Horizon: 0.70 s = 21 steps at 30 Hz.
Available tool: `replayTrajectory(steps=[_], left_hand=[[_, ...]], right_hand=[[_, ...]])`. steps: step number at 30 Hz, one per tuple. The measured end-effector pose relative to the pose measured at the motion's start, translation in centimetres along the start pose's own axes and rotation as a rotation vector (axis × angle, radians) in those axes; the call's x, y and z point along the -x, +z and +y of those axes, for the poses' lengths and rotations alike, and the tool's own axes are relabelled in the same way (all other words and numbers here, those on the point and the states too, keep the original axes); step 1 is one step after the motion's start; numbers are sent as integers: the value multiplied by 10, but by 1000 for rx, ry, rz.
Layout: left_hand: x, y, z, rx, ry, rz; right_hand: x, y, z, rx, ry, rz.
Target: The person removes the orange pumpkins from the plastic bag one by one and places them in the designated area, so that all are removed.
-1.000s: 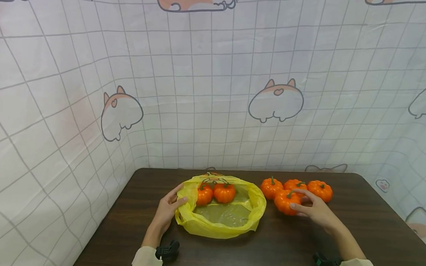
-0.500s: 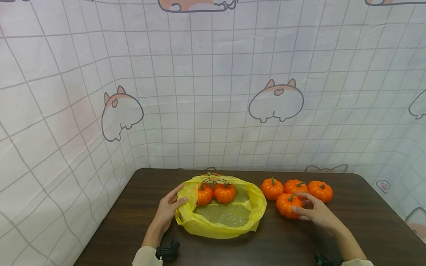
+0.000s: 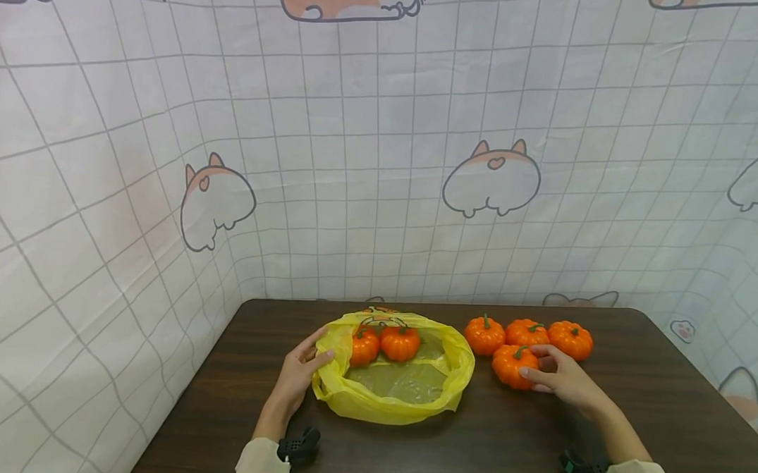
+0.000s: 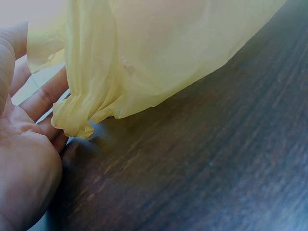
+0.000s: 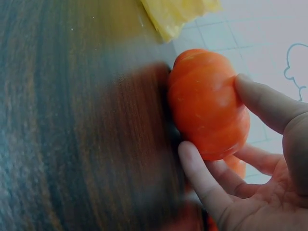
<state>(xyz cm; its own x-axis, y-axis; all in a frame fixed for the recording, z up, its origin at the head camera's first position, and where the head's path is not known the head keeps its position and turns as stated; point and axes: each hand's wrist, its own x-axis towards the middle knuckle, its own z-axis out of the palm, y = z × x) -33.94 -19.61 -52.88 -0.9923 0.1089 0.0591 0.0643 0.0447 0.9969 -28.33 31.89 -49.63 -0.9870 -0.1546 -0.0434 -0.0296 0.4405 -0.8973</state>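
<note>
A yellow plastic bag (image 3: 387,410) lies with its mouth spread wide on the dark wooden table. Inside it, toward the back left, sit two small orange pumpkins (image 3: 400,344). My left hand (image 3: 298,368) holds the bag's left rim, thumb over the edge and fingers behind the plastic. To the right of the bag, my right hand (image 3: 566,379) holds another small pumpkin (image 3: 513,368) from its right side. In the right wrist view, thumb and fingers touch that pumpkin (image 5: 207,103), which rests on the table or just above it; I cannot tell which.
Behind the held pumpkin stand three more pumpkins, one nearest the bag (image 3: 484,335), one in the middle (image 3: 527,332) and one at the right (image 3: 570,340). A patterned white curtain (image 3: 353,249) hangs behind the table (image 3: 458,459).
The right hand and its pumpkin have shifted slightly right and toward me, and lower. The index finger has slid off the pumpkin's top near the stem. The left hand and bag stay put.
</note>
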Motion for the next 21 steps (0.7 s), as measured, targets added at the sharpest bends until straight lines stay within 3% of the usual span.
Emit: replayTrajectory(steps=[21], left_hand=[[1,0,2,-4,8,-4]], right_hand=[[2,1,-4,42,40,30]])
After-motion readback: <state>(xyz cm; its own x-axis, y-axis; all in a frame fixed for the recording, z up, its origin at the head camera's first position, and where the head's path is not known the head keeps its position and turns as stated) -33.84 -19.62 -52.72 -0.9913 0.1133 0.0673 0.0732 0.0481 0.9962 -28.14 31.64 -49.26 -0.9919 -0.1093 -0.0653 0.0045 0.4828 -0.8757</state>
